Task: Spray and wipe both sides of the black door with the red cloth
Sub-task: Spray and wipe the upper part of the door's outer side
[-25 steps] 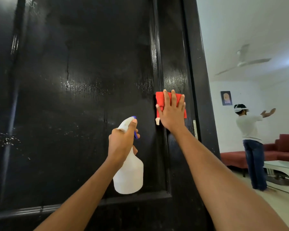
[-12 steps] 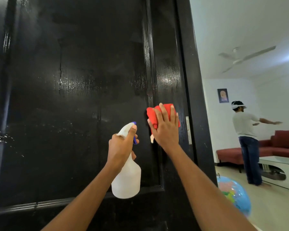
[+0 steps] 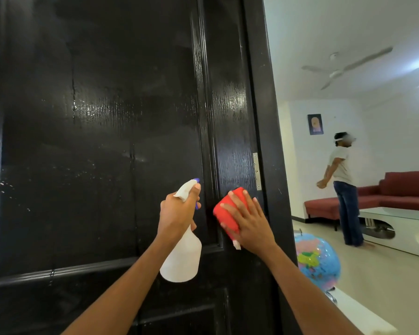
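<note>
The right hand [image 3: 248, 222] presses the red cloth [image 3: 228, 213] flat-fingered against the door [image 3: 107, 117], on the stile just below the metal plate [image 3: 257, 170]. The left hand [image 3: 177, 213] grips a white spray bottle [image 3: 183, 258] by its neck, held upright just left of the cloth.

The door [image 3: 94, 141] fills the left and centre as a flat barrier. To its right the doorway opens into a room, where a globe [image 3: 318, 259] sits low just past the door's edge and a person [image 3: 344, 187] stands farther in, beside a white table [image 3: 402, 228].
</note>
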`<state>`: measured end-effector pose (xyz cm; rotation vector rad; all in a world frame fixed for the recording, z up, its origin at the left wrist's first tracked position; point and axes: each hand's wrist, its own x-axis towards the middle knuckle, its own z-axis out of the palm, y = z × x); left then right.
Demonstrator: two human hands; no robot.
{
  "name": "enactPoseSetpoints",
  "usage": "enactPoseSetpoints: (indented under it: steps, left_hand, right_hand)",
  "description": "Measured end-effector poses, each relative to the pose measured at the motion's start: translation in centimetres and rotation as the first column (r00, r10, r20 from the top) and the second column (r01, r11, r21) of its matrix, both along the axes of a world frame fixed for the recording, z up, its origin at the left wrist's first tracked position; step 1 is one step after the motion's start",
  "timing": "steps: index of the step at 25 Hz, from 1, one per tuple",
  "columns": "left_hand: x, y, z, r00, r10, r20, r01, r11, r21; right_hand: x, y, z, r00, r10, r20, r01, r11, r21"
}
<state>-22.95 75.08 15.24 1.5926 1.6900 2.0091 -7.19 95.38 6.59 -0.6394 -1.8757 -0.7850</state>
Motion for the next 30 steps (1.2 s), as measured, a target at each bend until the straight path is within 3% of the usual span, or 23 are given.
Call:
enactPoseSetpoints:
  steps: [3, 7, 9, 11, 13, 14, 15, 17, 19, 21, 26, 30]
  left_hand:
    - [0.0, -0.3, -0.9, 1.0, 0.006, 0.026, -0.006, 1.0, 0.0]
    - [-0.5, -0.9, -2.8, 0.999, 0.012, 0.05, -0.01, 0.999, -0.031]
    - [-0.7, -1.3, -3.7, 0.998, 0.028, 0.052, -0.025, 0.998, -0.05]
    - [-0.8, -1.7, -4.2, 0.998, 0.027, 0.064, -0.024, 0.998, -0.052]
    - [-0.9, -2.2, -4.5, 0.998, 0.021, 0.063, -0.018, 0.999, -0.046]
    - [-1.1, -2.4, -4.6, 0.998, 0.02, 0.06, -0.018, 0.999, -0.046]
    - [-1.4, -2.6, -4.6, 0.998, 0.023, 0.058, -0.02, 0.999, -0.047]
    - [-2.3, -3.3, -4.4, 0.998, 0.039, 0.051, -0.036, 0.998, -0.054]
    - [-3.4, -4.2, -3.9, 0.997, 0.058, 0.053, -0.055, 0.997, -0.05]
    - [-4.4, -5.1, -3.3, 0.995, 0.077, 0.065, -0.074, 0.996, -0.044]
    - [-7.3, -7.1, -0.6, 0.99, 0.133, 0.055, -0.132, 0.991, -0.025]
    - [-9.4, -8.2, 1.2, 0.985, 0.148, 0.084, -0.149, 0.989, 0.016]
  right_hand:
    - [-0.2, -0.1, 1.3, 0.944, 0.027, -0.33, -0.096, 0.976, -0.194]
    - [-3.3, -1.6, 0.9, 0.866, -0.059, -0.497, -0.101, 0.952, -0.289]
    - [-4.3, -2.4, -3.0, 0.924, -0.015, -0.381, -0.074, 0.973, -0.218]
    - [-3.8, -2.8, -7.9, 0.997, 0.015, -0.082, -0.023, 0.995, -0.097]
    - [-1.7, -1.8, -9.9, 0.991, 0.006, 0.135, -0.004, 1.0, -0.015]
    - [-1.0, -1.3, -9.7, 0.99, 0.001, 0.14, 0.0, 1.0, -0.003]
    - [-0.5, -0.9, -9.1, 0.998, -0.001, 0.07, 0.003, 1.0, -0.029]
    - [-0.9, -1.0, -6.6, 0.97, -0.012, -0.244, -0.037, 0.98, -0.194]
    - [-2.7, -1.9, -3.7, 0.85, -0.048, -0.524, -0.132, 0.945, -0.3]
    - [-4.9, -2.9, -1.3, 0.772, -0.028, -0.635, -0.207, 0.934, -0.292]
    - [-9.4, -4.7, 4.8, 0.872, 0.165, -0.461, -0.275, 0.944, -0.181]
    - [-12.5, -6.1, 10.6, 0.952, 0.196, -0.235, -0.208, 0.978, -0.028]
